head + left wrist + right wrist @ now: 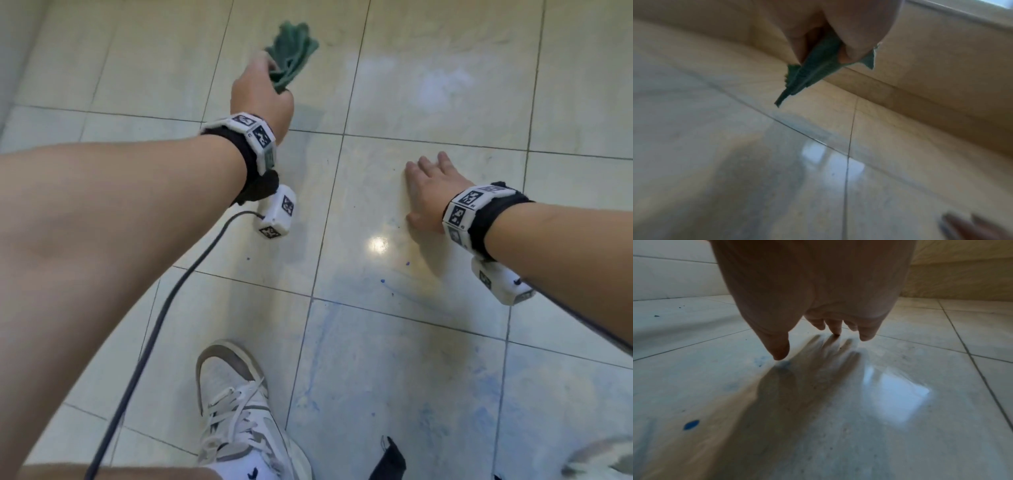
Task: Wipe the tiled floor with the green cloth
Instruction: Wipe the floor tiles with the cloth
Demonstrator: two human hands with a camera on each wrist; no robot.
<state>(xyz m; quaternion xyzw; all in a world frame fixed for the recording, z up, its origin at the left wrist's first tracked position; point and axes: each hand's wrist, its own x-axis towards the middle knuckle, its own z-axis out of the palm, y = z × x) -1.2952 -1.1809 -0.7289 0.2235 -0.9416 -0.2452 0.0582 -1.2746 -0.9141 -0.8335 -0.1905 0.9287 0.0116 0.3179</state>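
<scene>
A crumpled green cloth [291, 56] hangs in the air above the glossy tiled floor [428, 78], gripped by my left hand [262, 90] at the upper middle of the head view. In the left wrist view the cloth [813, 71] sticks out from between my curled fingers [854, 52], clear of the tiles below. My right hand [426, 192] lies spread with straight fingers on the floor to the right, holding nothing. From the right wrist, its fingertips [780, 352] touch the tile [838, 418]. Blue smears [359, 383] and drops [382, 281] mark the tiles near me.
My white and grey sneaker [239, 411] stands at the bottom centre, with a second shoe [603, 459] at the bottom right edge. A dark cable [164, 308] runs from my left wrist device down past the shoe. A black scrap [390, 459] lies nearby. A wall base [920, 91] borders the floor.
</scene>
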